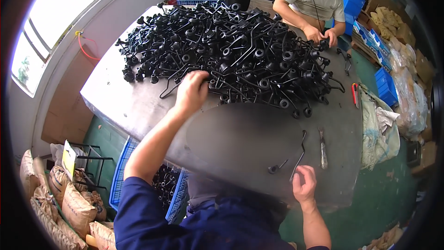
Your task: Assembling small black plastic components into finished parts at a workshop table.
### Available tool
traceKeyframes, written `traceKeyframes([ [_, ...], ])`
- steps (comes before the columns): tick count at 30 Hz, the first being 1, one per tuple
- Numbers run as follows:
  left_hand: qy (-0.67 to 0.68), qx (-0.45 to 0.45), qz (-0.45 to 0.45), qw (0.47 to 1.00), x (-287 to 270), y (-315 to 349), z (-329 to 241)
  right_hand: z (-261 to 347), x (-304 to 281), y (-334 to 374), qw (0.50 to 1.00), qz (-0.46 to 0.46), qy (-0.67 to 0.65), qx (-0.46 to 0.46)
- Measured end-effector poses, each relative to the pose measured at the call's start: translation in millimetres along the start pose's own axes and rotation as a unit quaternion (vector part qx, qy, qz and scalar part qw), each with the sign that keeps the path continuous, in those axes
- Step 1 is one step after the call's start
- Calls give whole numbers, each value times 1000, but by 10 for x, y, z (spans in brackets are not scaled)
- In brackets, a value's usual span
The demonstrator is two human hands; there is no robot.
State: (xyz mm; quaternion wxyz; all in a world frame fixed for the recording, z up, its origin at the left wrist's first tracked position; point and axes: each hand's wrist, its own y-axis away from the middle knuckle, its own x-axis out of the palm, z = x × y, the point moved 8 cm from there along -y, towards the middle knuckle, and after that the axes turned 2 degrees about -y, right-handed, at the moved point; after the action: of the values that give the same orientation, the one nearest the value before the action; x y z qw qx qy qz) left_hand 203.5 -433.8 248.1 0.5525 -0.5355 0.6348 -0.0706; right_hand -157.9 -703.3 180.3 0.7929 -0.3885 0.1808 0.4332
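My left hand (pixel 193 91) reaches the near edge of a large pile of black bent rods with round ringed ends (pixel 240 51). Its fingers curl down among the parts, and what they hold is hidden. By the table's near edge, my right hand (pixel 305 184) has thumb and fingertips closed at the lower end of a single thin bent black rod (pixel 303 149). Left of that rod lies a small black part with a round end and short stem (pixel 274 169). A slim tool with a worn, pale handle (pixel 323 150) rests to the right.
A red cutter (pixel 354 95) lies at the metal table's (pixel 152 111) right edge. Across the corner, a person's hands (pixel 323 37) work on a black part. Blue crates (pixel 121 169) stand below left, near stuffed sacks (pixel 76 206). A white woven sack (pixel 377 134) hangs at right.
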Motion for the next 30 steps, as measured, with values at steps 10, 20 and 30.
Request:
traceKeyframes([
  [10, -255, -138, 317, 903, 904, -542, 966, 205, 107, -37, 998, 27, 41, -39],
  [20, -112, -59, 169, 978, 422, -476, 556, 165, 2, -44, 998, 18, 38, -40],
  [30, -18, -59, -70, 996, -364, -111, 258, 243, 48, -14, 992, 89, 23, -88],
])
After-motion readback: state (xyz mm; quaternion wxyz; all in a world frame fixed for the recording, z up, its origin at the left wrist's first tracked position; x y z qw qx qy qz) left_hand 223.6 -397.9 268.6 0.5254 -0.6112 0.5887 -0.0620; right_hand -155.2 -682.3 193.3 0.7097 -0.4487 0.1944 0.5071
